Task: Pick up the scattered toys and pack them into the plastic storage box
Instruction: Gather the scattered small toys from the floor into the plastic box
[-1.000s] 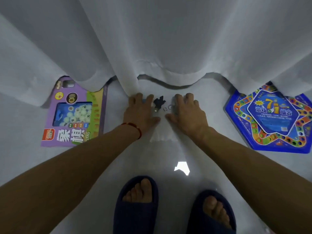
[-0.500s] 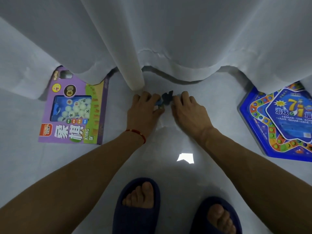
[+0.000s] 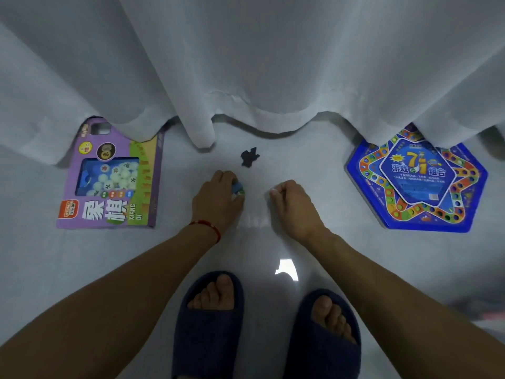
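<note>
My left hand (image 3: pixel 217 199) is curled around small toy pieces (image 3: pixel 238 188), blue and green bits showing between its fingers. My right hand (image 3: pixel 293 201) is curled too, its fingertips pinched together; what it holds is too small to make out. A small dark toy (image 3: pixel 249 157) lies alone on the pale floor just beyond both hands. A purple chess-set box (image 3: pixel 109 179) lies flat at the left. A blue hexagonal board game (image 3: pixel 418 179) lies at the right. The plastic storage box is not in view.
A white curtain (image 3: pixel 273 64) hangs across the back, its hem draping over the tops of both game boxes. My two feet in dark slippers (image 3: pixel 209 324) stand on the glossy floor below the hands.
Both hands have drawn back from the dark toy towards me and closed; the left now grips small coloured pieces. The dark toy stays on the floor, now uncovered.
</note>
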A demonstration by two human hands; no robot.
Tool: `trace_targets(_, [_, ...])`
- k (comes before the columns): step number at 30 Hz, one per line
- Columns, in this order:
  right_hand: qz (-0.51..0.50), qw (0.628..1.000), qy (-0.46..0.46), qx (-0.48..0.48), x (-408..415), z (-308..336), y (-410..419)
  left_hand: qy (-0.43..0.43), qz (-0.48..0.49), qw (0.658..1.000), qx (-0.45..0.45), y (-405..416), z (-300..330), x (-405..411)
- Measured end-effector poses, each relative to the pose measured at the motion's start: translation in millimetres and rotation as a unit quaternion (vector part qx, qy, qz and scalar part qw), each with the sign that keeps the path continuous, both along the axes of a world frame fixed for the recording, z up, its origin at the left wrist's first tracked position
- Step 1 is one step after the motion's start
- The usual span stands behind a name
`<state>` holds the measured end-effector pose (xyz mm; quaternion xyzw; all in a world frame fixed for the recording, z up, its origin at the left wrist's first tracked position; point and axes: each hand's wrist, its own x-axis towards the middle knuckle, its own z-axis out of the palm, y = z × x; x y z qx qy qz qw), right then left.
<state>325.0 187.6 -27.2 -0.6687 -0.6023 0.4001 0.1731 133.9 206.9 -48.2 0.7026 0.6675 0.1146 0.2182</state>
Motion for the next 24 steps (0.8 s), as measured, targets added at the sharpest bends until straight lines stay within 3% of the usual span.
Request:
trace_targets(6, [-0.032, 0.996, 0.072, -0.031, -7, 8, -28, -0.007, -0.031, 0.999, -0.04, -37, 3, 11])
trace_targets(10, [0.076, 0.984, -0.148, 0.062, -15, -6, -62, -0.006, -0.065, 0.997, -0.051, -63, 3, 23])
trace_targets(12, [0.116, 0.969, -0.205, 0.074, -17, -12, -79, 0.003, -0.076, 0.996, -0.052, -70, 3, 26])
trace_targets(24, [0.142, 0.96, -0.21, 0.117, -30, -8, -79, 0.002, -0.083, 0.996, -0.043, -74, 7, 23])
